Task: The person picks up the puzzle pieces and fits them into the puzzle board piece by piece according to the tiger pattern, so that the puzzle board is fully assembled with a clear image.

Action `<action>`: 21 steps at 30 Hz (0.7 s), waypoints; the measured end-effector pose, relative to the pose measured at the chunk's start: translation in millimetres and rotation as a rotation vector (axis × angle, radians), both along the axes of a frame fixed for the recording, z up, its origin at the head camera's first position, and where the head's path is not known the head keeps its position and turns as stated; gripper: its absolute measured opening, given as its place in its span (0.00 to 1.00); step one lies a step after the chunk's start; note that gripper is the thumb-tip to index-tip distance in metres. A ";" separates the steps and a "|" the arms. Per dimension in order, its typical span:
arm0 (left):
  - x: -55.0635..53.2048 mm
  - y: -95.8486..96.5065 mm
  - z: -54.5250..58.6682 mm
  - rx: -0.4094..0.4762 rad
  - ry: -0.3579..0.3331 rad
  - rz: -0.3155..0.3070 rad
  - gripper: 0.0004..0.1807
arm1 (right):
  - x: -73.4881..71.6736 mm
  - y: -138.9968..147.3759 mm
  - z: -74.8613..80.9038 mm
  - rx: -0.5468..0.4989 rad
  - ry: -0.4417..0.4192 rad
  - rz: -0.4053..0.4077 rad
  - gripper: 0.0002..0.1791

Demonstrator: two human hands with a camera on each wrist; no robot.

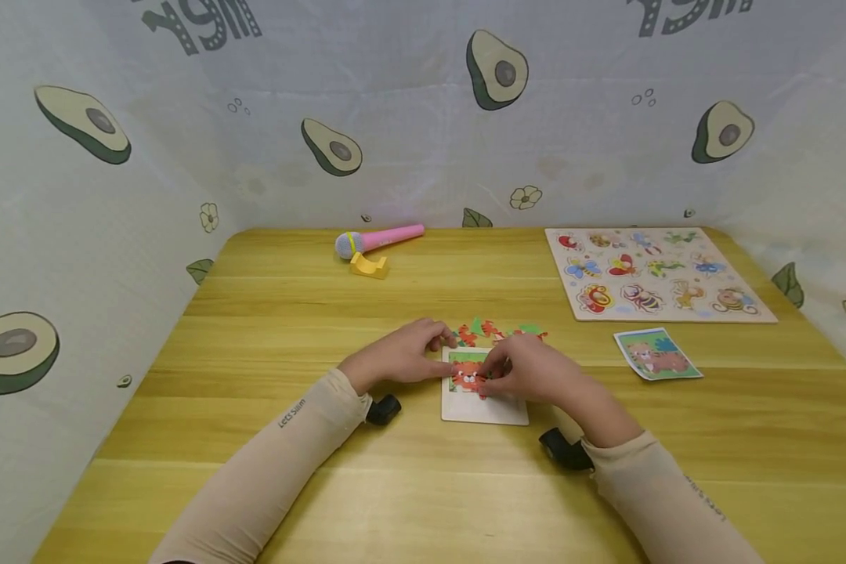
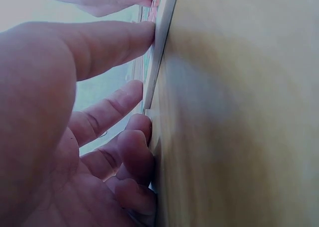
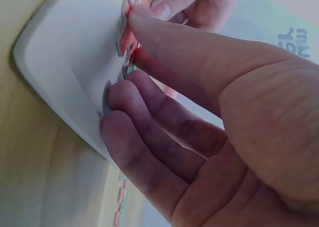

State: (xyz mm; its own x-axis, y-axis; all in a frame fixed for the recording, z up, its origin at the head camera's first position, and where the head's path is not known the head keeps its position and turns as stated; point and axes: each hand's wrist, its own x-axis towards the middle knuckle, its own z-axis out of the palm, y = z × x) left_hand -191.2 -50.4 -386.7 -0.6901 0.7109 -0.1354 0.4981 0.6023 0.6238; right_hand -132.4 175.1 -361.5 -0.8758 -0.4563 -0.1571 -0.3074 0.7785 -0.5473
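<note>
A small puzzle board (image 1: 484, 409) lies on the table, its upper part filled with a red-orange tiger's face on green and its lower part bare white. My right hand (image 1: 536, 372) is over the board's right side. In the right wrist view, its thumb and forefinger pinch an orange puzzle piece (image 3: 127, 38) at the edge of the picture, while the other fingers rest on the board. From the left, my left hand (image 1: 405, 354) steadies the board, thumb pressing on the picture and fingers by the upper left corner. Loose orange and green puzzle pieces (image 1: 488, 327) lie just behind the board.
To the right is a picture card (image 1: 657, 356) with a pink animal. Behind it lies a large insect puzzle board (image 1: 659, 274). A pink toy microphone (image 1: 388, 237) and a yellow curved block (image 1: 370, 267) lie at the back. Avocado-print cloth (image 1: 416, 94) hangs around the table.
</note>
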 end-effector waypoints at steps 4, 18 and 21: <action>0.7 0.1 1.0 -0.006 0.004 0.002 0.19 | -0.5 1.9 0.9 -0.002 -0.007 0.005 0.07; 0.2 -0.9 -0.1 -0.012 0.010 0.002 0.19 | -6.0 22.8 12.3 -0.056 -0.065 -0.042 0.16; -1.0 -1.3 -0.6 -0.010 0.021 -0.011 0.19 | -8.3 35.1 17.4 -0.059 -0.060 -0.098 0.22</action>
State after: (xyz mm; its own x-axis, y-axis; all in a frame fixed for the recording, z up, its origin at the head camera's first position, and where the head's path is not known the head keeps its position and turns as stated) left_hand -192.2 -51.7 -387.3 -0.6852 0.7171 -0.1279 0.5179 0.6030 0.6067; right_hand -140.7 210.2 -344.1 -0.9066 -0.3790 -0.1857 -0.1970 0.7690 -0.6081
